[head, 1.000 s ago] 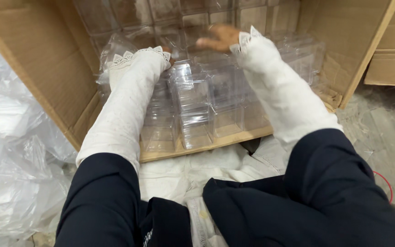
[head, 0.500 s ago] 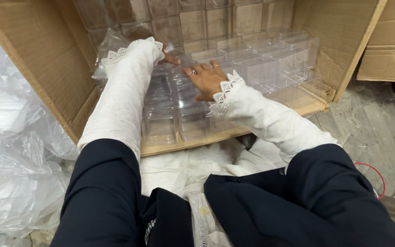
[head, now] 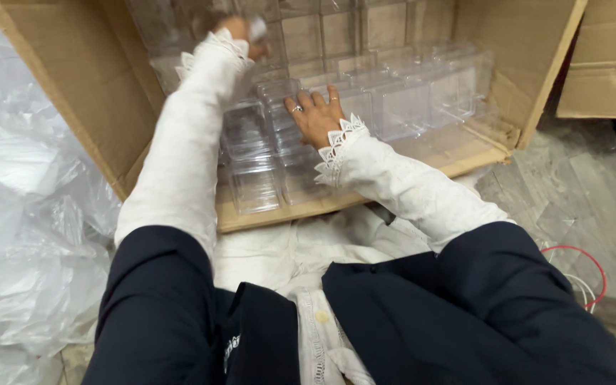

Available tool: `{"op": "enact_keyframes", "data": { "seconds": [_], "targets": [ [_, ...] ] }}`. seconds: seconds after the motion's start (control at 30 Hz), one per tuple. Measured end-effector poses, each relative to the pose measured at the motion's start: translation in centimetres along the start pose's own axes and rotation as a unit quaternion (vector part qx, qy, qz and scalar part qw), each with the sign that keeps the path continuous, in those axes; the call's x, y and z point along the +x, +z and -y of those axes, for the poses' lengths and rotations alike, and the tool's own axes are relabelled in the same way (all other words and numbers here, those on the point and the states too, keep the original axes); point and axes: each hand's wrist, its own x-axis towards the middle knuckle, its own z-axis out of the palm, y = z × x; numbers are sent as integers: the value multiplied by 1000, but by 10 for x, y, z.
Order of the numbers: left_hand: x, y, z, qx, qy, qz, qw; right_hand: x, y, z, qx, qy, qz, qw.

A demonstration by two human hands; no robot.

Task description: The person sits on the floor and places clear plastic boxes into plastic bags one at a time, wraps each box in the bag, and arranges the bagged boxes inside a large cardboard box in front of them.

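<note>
A large open cardboard box (head: 73, 100) lies on its side in front of me, filled with several clear plastic boxes (head: 408, 100) in rows. My left hand (head: 240, 34) reaches deep to the back left of the carton and looks closed on something small and clear, though it is blurred. My right hand (head: 315, 117) rests palm down, fingers spread, on top of the clear boxes near the middle. Both arms wear white lace-cuffed sleeves under dark outer sleeves.
Crumpled clear plastic sheeting (head: 23, 214) lies at the left. A second cardboard box (head: 607, 64) stands at the upper right. Grey stone floor (head: 572, 192) and a red wire (head: 593, 264) show at the right.
My left hand has pushed farther up into the back of the carton. My right hand came down from the back onto the clear boxes and has stayed pressed there.
</note>
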Motion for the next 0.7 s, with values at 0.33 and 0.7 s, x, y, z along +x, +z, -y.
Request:
{"op": "enact_keyframes", "data": {
  "seconds": [0.33, 0.7],
  "targets": [
    [-193, -75, -107, -579, -109, -296, 752, -102, -51, 55, 590, 35, -140, 795],
    [-285, -32, -169, -416, -230, -315, 821, -154, -62, 159, 802, 11, -98, 589]
  ]
}}
